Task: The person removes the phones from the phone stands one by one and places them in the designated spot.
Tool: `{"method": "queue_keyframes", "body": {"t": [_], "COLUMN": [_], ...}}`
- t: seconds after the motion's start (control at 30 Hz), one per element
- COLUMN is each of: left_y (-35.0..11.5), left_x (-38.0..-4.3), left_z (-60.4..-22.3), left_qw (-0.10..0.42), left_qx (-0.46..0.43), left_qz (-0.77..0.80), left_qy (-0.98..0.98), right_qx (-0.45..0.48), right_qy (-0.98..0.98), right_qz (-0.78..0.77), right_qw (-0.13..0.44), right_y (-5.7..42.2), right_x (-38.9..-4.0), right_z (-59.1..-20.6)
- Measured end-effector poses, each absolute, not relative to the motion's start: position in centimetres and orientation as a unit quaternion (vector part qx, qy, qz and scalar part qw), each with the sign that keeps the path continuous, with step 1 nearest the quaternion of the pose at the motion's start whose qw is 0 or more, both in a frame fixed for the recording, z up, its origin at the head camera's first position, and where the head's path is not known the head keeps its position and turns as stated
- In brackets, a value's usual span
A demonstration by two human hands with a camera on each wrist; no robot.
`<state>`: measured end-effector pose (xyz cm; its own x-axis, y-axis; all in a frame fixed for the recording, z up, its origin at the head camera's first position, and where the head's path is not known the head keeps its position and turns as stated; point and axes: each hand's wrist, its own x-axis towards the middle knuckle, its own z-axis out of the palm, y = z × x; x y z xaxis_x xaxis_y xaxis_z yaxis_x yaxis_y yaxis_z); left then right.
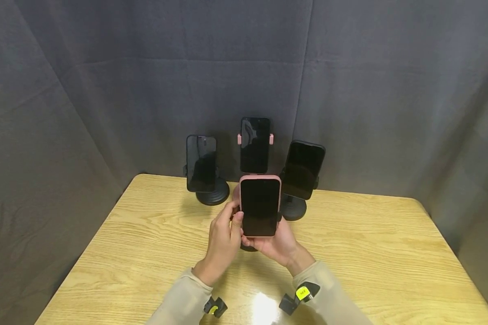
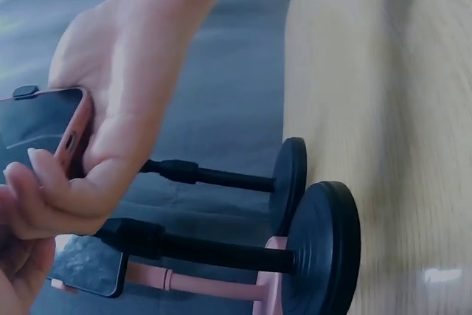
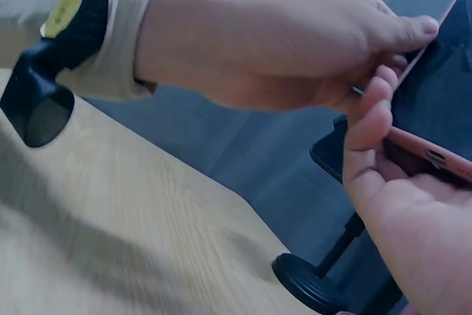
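A smartphone [image 1: 260, 206] in a pink case stands tilted between my two hands, its dark screen towards me. My left hand [image 1: 224, 232] grips its left edge, the thumb lying along the side near the front. From below and the right, my right hand [image 1: 282, 241] holds the phone, fingertips curled round its lower left corner. A black clamp arm [image 2: 26, 91] shows at the phone's side in the left wrist view. Beneath it, a black stand with a round base [image 2: 324, 248] rises from the table; the phone and hands mostly hide it in the head view.
Behind stand several holders with dark phones: a left phone [image 1: 201, 163], a middle phone [image 1: 255, 145] in pink clamps, and a right phone [image 1: 303, 169] leaning on its stand. The wooden table [image 1: 146, 253] ends at a grey curtain [image 1: 244, 58].
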<state>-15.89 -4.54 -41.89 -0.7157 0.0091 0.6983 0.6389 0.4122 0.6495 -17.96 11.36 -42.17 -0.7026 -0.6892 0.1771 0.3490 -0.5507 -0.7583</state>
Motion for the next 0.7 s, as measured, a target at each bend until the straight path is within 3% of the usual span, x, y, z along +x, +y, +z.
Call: {"method": "queue_keyframes", "body": {"t": [0.7], "left_y": [-3.67], "left_x": [-15.85], "left_z": [-42.07], "left_qw": [0.330], "left_qx": [-0.202], "left_qz": [-0.515], "left_qy": [-0.765], "right_qx": [-0.168], "right_qy": [0.339], "right_qz": [-0.881], "right_qw": [0.283], "right_y": [11.14], "right_x": [-17.08], "right_z": [-42.27]}}
